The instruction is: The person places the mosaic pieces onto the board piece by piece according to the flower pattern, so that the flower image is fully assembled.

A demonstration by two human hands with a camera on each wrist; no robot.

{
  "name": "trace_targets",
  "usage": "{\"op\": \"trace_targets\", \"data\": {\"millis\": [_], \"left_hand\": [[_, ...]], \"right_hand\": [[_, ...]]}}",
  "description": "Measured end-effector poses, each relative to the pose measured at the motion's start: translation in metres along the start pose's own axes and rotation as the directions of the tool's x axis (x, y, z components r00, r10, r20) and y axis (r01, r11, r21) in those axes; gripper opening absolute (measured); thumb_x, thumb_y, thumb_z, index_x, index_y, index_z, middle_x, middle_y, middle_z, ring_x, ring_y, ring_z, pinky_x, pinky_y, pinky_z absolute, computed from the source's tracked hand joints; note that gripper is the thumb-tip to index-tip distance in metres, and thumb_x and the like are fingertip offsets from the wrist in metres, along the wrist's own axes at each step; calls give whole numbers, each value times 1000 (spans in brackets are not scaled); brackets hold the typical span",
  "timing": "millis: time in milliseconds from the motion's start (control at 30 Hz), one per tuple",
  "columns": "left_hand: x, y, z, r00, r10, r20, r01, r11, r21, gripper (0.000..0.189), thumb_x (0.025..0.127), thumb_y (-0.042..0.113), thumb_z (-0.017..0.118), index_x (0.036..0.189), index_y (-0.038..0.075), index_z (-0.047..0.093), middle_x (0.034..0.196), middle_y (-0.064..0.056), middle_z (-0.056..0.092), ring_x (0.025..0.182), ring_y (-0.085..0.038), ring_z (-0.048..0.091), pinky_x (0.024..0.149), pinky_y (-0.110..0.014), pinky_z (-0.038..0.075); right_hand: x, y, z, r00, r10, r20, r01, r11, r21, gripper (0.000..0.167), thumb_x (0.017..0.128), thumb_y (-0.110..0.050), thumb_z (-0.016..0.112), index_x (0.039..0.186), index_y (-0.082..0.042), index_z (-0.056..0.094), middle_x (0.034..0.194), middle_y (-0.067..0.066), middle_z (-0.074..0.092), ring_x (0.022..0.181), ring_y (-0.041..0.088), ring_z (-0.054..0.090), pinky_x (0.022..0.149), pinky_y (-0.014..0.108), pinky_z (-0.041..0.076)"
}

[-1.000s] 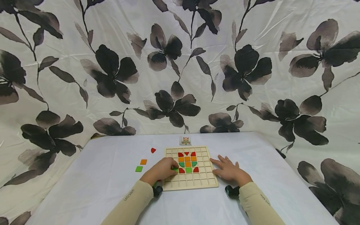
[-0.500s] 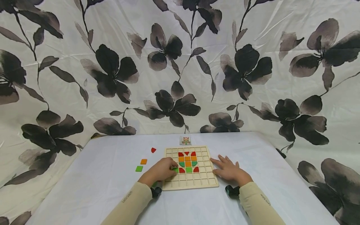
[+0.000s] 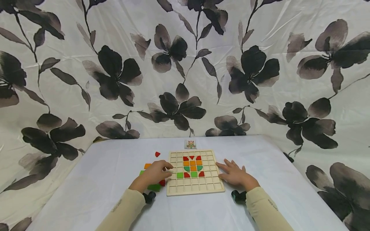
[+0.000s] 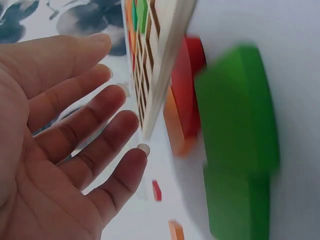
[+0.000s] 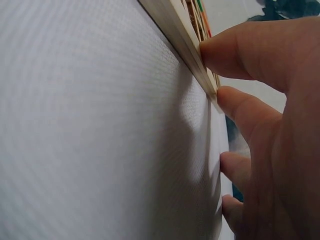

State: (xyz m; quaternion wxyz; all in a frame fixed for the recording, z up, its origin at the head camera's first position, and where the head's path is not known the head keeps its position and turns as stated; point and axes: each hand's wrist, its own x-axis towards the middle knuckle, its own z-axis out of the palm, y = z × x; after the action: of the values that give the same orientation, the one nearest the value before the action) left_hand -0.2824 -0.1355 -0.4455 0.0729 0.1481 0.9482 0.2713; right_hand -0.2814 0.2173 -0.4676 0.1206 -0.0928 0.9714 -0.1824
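A wooden grid board (image 3: pixel 196 189) lies on the table, with red, orange and green tiles set in its middle cells. At the left end of one row sits a light green square tile (image 3: pixel 180 175). My left hand (image 3: pixel 156 173) hovers by the board's left edge, its fingers loosely bent and holding nothing; the left wrist view shows the bare palm (image 4: pixel 55 165). Beneath that hand lie green pieces (image 4: pixel 235 115), a red piece (image 4: pixel 187 85) and an orange one (image 4: pixel 177 127). My right hand (image 3: pixel 235 175) touches the board's right edge with spread thumb and fingertips.
A small pattern card (image 3: pixel 190 144) lies behind the board. To the left are a loose red piece (image 3: pixel 157 154) and an orange square (image 3: pixel 147 166), partly covered by the left hand. A floral cloth (image 3: pixel 179 80) hangs behind the white table (image 3: pixel 245 147).
My left hand has let go of the light green square tile, which stays in the board, and has moved left off the board. The right hand has not moved.
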Motion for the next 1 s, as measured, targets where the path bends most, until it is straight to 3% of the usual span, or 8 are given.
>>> {"op": "trace_targets", "data": {"millis": [267, 667, 800, 1000], "left_hand": [[-8, -20, -14, 995, -88, -56, 89, 996, 16, 29, 88, 26, 69, 116, 19, 69, 112, 0, 65, 105, -20, 56, 91, -43, 51], [-25, -58, -27, 991, -118, -63, 124, 986, 107, 30, 88, 14, 66, 118, 10, 67, 126, -11, 62, 122, -33, 54, 105, -53, 41], [-27, -66, -31, 989, -140, -53, 146, 979, 144, 32, 85, 10, 66, 117, 5, 68, 122, -14, 62, 116, -32, 56, 104, -53, 42], [-29, -66, -36, 992, -118, -47, 126, 970, 209, 28, 84, 4, 65, 111, 0, 69, 108, -13, 63, 102, -27, 59, 97, -51, 47]], "right_hand": [[-1, -1, -2, 1000, 7, -2, -7, 1000, 8, 56, 95, -42, 49, 149, -29, 38, 161, 14, 21, 147, 46, 11, 106, 77, 3], [3, 2, 2, 1000, 16, 7, -16, 1000, 0, 57, 95, -44, 49, 149, -30, 38, 161, 13, 21, 147, 45, 12, 106, 77, 3], [4, 1, 2, 999, 36, 13, -35, 999, -12, 57, 95, -44, 48, 149, -32, 36, 161, 12, 20, 148, 44, 11, 107, 76, 3], [3, -2, 0, 999, 42, 20, -41, 999, -12, 57, 95, -44, 49, 149, -32, 36, 161, 13, 20, 147, 45, 11, 107, 77, 4]]}}
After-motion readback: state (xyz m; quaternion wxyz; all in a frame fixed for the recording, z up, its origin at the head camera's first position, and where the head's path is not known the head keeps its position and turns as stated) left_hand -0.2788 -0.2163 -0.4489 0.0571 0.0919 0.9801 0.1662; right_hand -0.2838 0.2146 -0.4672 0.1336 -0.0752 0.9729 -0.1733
